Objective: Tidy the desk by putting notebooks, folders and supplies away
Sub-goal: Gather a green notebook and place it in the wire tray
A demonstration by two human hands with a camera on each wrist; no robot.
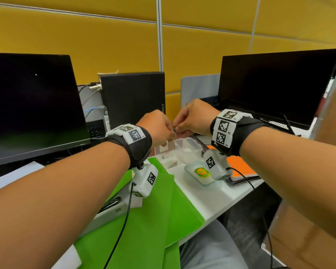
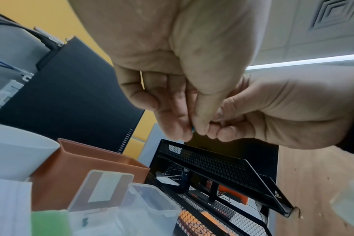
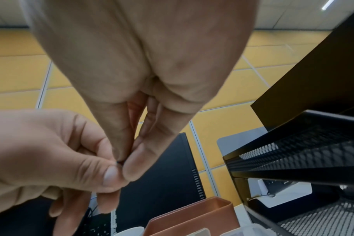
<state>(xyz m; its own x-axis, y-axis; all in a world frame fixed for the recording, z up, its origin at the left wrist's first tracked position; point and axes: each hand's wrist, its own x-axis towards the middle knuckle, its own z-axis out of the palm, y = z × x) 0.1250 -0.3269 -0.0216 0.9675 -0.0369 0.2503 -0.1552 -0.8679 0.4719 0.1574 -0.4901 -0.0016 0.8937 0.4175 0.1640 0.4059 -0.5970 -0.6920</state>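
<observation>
Green folders (image 1: pixel 153 216) lie flat on the white desk (image 1: pixel 208 199), near the person. Above the desk, the left hand (image 1: pixel 159 127) and the right hand (image 1: pixel 194 117) meet, fingertips touching. Both pinch one tiny dark thing (image 1: pixel 174 130), too small to tell what it is. Right under them sits a clear plastic box (image 1: pixel 188 150). An orange notebook (image 1: pixel 239 166) lies to the right, beside a black mesh tray (image 2: pixel 222 167).
</observation>
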